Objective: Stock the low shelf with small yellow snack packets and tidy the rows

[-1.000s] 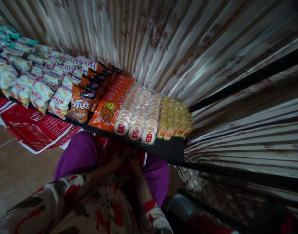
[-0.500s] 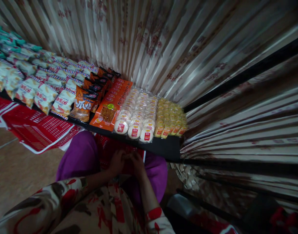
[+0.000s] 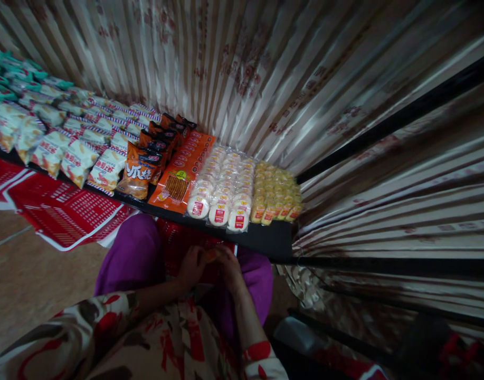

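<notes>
My left hand (image 3: pixel 191 266) and my right hand (image 3: pixel 228 265) meet low in front of me, below the edge of a black shelf (image 3: pixel 265 240). Their fingers are curled together around a small orange item (image 3: pixel 210 255) that is too dim to name. A red basket (image 3: pixel 178 240) rests on my purple-clad lap under the hands. On the shelf above lie rows of round white buns (image 3: pixel 221 187), small yellow packets (image 3: pixel 275 192), a flat orange pack (image 3: pixel 182 174) and orange snack bags (image 3: pixel 141 171).
White and red snack bags (image 3: pixel 63 142) and green packs (image 3: pixel 8 74) fill the shelf to the left. Flattened red baskets (image 3: pixel 63 211) lie on the brown floor at left. A pleated curtain (image 3: pixel 265 79) backs the shelf. Black frame bars (image 3: pixel 384 132) cross at right.
The view has drifted slightly, so the shelf sits a little to the left. My hands have risen a bit and an orange item now shows between the fingers.
</notes>
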Available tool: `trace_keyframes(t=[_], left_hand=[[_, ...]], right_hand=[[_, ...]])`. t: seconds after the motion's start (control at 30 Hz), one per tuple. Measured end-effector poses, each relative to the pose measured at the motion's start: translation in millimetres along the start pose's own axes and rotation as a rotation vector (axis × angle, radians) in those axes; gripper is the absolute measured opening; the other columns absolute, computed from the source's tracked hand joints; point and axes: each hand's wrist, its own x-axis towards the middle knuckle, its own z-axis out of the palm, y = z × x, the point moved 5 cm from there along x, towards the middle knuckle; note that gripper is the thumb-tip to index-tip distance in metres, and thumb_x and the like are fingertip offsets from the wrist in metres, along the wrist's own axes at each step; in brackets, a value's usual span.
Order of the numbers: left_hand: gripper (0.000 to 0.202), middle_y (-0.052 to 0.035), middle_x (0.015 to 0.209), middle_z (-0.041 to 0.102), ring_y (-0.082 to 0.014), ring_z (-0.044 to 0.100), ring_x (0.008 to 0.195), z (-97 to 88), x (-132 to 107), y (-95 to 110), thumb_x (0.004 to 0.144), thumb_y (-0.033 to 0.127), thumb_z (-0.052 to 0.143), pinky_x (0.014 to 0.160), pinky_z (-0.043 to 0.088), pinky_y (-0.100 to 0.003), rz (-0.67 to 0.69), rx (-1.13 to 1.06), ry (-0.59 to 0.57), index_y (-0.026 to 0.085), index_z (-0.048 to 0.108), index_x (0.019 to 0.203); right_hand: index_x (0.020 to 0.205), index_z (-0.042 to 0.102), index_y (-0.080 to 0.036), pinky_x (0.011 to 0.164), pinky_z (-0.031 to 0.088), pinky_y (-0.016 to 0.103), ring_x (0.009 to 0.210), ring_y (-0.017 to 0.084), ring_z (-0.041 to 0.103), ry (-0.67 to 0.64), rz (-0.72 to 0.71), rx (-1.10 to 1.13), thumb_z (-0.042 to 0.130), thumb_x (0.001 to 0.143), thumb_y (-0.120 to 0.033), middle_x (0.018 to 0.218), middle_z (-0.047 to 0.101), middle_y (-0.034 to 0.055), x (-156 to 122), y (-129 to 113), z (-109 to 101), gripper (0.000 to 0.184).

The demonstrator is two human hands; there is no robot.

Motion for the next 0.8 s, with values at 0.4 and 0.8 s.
trace_keyframes(t=[0.4, 0.8], left_hand=[[0.019, -0.0053, 0.096, 0.064, -0.0185, 0.06, 0.092, -3.2, -8.0, 15.9, 0.077, 0.023, 0.055, 0.086, 0.048, -0.034, -0.099, -0.13, -0.068, 0.017, 0.056, 0.095], [0.012, -0.0057, 0.096, 0.059, -0.0171, 0.057, 0.093, -19.4, -8.0, 97.0, 0.087, 0.023, 0.05, 0.086, 0.047, -0.032, 0.326, -0.166, -0.115, 0.019, 0.06, 0.09]], right_hand=[[0.102, 0.062, -0.025, 0.082, 0.049, 0.03, 0.095, 0.019, 0.062, -0.176, -0.129, -0.157, 0.068, 0.062, -0.021, 0.108, 0.067, 0.0023, -18.0, -33.2, -5.4, 0.04], [0.107, 0.065, -0.024, 0.09, 0.047, 0.035, 0.101, 0.021, 0.06, -0.273, -0.217, -0.632, 0.07, 0.07, -0.036, 0.111, 0.066, 0.0049, -44.4, -81.1, -8.2, 0.039]])
